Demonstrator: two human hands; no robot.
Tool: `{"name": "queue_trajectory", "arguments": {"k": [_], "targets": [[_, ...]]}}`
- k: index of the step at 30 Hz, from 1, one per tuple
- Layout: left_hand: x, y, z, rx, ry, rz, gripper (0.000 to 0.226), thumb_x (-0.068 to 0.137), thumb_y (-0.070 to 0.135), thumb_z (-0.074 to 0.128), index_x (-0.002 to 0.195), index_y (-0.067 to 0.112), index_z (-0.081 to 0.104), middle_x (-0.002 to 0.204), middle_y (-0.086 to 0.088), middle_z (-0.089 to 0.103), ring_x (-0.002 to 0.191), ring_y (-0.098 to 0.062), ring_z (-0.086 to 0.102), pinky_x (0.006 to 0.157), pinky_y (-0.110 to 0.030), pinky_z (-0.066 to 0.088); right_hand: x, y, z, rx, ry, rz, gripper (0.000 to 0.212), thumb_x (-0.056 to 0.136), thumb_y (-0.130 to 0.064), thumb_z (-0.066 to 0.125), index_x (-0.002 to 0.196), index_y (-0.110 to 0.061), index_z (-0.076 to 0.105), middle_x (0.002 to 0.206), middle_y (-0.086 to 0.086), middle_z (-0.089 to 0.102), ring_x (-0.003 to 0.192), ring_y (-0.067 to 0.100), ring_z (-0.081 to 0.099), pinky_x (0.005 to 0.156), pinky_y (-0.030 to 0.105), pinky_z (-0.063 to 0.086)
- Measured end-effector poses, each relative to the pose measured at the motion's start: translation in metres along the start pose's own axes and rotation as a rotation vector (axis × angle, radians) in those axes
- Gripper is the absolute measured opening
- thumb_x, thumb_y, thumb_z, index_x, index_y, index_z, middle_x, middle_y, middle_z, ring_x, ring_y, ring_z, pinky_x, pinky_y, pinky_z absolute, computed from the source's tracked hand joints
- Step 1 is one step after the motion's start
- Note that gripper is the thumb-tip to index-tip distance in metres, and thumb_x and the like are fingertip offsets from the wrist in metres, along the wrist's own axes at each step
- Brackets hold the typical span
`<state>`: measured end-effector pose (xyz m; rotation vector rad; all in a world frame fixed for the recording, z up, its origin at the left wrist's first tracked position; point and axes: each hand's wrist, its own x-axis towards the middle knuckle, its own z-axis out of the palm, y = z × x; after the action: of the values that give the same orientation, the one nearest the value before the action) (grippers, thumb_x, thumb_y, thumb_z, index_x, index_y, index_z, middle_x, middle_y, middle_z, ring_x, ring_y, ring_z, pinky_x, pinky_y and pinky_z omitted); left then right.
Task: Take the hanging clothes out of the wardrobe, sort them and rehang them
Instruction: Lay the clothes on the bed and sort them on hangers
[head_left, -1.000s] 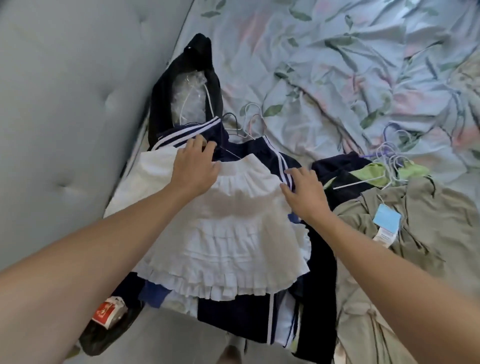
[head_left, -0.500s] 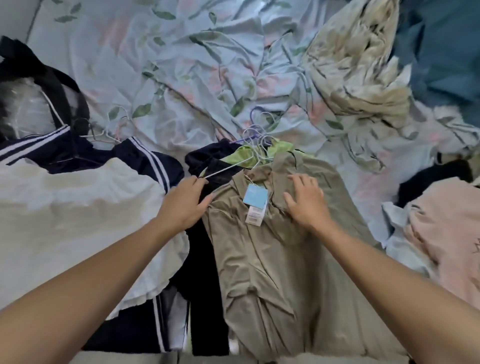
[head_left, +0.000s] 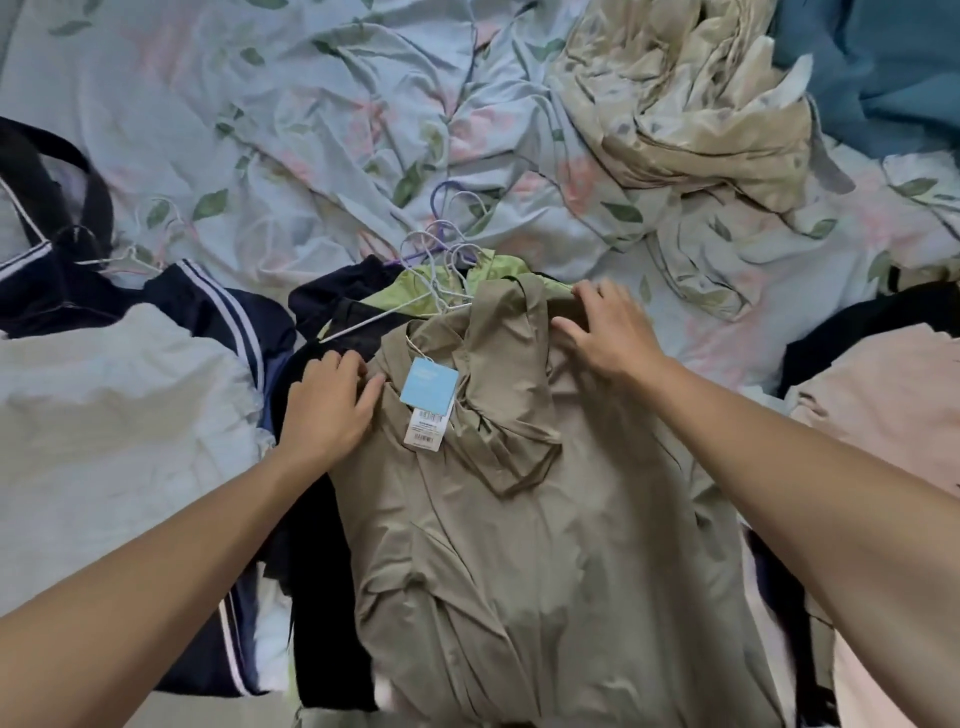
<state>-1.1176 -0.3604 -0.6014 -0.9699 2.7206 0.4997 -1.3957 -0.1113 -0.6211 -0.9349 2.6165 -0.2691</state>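
Observation:
A khaki garment with a blue price tag lies on top of a pile on the bed. My left hand grips its left shoulder, fingers curled over the edge. My right hand holds its right shoulder near the collar. Under it lie a lime-green piece and black clothes. Several thin wire hangers stick out above the collar.
A white ruffled skirt on navy striped clothes lies at the left. A pink garment lies at the right. A crumpled beige cloth and a teal cloth sit on the floral sheet.
My view and both hands moved right, from the white skirt to the khaki garment. Since half a second ago my hands have spread apart to its two shoulders.

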Motion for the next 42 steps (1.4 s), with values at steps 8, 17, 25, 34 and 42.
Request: {"name": "queue_trajectory", "arguments": {"k": [8, 17, 25, 34, 42], "targets": [[-0.010, 0.045, -0.030, -0.097, -0.006, 0.053, 0.033, 0.101, 0.044, 0.058, 0.118, 0.016, 0.052, 0.112, -0.007, 0.054, 0.108, -0.032, 0.050, 0.085, -0.049, 0.048, -0.059, -0.002, -0.045, 0.302, 0.164, -0.031, 0.027, 0.104, -0.038, 0.060, 0.085, -0.021, 0.049, 0.081, -0.006, 0.050, 0.076, 0.021, 0.047, 0.066, 0.035, 0.027], [-0.086, 0.062, -0.136, -0.221, 0.079, 0.229, 0.040, 0.102, 0.047, 0.057, 0.078, 0.018, 0.043, 0.066, 0.002, 0.051, 0.063, -0.016, 0.050, 0.056, -0.040, 0.038, -0.187, -0.047, -0.140, 0.445, 0.260, 0.094, 0.043, 0.103, -0.048, 0.055, 0.073, -0.024, 0.037, 0.066, -0.005, 0.043, 0.064, 0.018, 0.045, 0.062, 0.042, 0.034], [-0.247, 0.054, -0.282, -0.333, 0.121, 0.393, 0.038, 0.095, 0.048, 0.068, 0.080, 0.023, 0.043, 0.060, 0.004, 0.052, 0.058, -0.013, 0.052, 0.054, -0.039, 0.041, -0.386, -0.179, -0.271, 0.416, 0.401, 0.052, 0.037, 0.096, -0.064, 0.058, 0.125, -0.042, 0.063, 0.117, -0.014, 0.069, 0.108, 0.012, 0.063, 0.093, 0.042, 0.052], [-0.389, 0.045, -0.386, -0.392, -0.052, 0.686, 0.017, 0.087, 0.060, 0.060, 0.093, 0.046, 0.068, 0.072, 0.017, 0.064, 0.073, -0.006, 0.059, 0.060, -0.033, 0.044, -0.566, -0.271, -0.289, 0.425, 0.695, 0.297, 0.028, 0.092, -0.058, 0.058, 0.095, -0.032, 0.068, 0.098, -0.017, 0.058, 0.099, 0.016, 0.057, 0.088, 0.050, 0.051], [-0.441, 0.079, -0.387, -0.405, -0.021, 0.702, 0.033, 0.089, 0.070, 0.063, 0.077, 0.040, 0.069, 0.068, 0.014, 0.067, 0.072, -0.003, 0.062, 0.061, -0.033, 0.049, -0.621, -0.317, -0.316, 0.395, 0.667, 0.271, 0.025, 0.098, -0.042, 0.064, 0.122, -0.035, 0.067, 0.120, -0.018, 0.057, 0.121, 0.008, 0.051, 0.105, 0.036, 0.045]]}}
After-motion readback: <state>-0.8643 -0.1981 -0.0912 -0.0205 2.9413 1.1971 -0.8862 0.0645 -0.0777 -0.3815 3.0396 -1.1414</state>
